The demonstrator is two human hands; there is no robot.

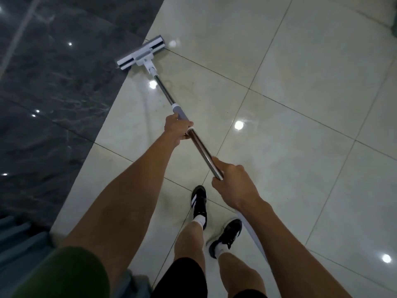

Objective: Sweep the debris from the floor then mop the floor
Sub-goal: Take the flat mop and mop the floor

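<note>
While a band of dark marbled tiles (49, 87) fills the left of the view, a person stands on the pale glossy floor (300, 82) beside it and works a flat mop (140, 53) with both hands. At the lower left edge sits something teal and ribbed (19, 239), too blurred to identify, with a green sleeve (64, 274) just in front of it. The mop's white and grey head lies flat on the pale tiles, its far long edge right along the seam with the dark band. From the head a metal pole (202, 151) slants down and to the right toward the person. The left hand (177, 129), arm stretched forward, grasps the pole at the lower end of its grey sleeve (179, 112), fingers wrapped round it. Further right and nearer the body, the right hand (233, 181) is clenched around the pole's shiny lower section, thumb lying along the top; the white end of the pole runs on beneath the right forearm. Below the hands, two black trainers with white stripes (198, 203) and white socks stand on the pale tiles, left foot ahead of the right. Ceiling lights glint as bright spots (239, 125) across both floor surfaces.
</note>
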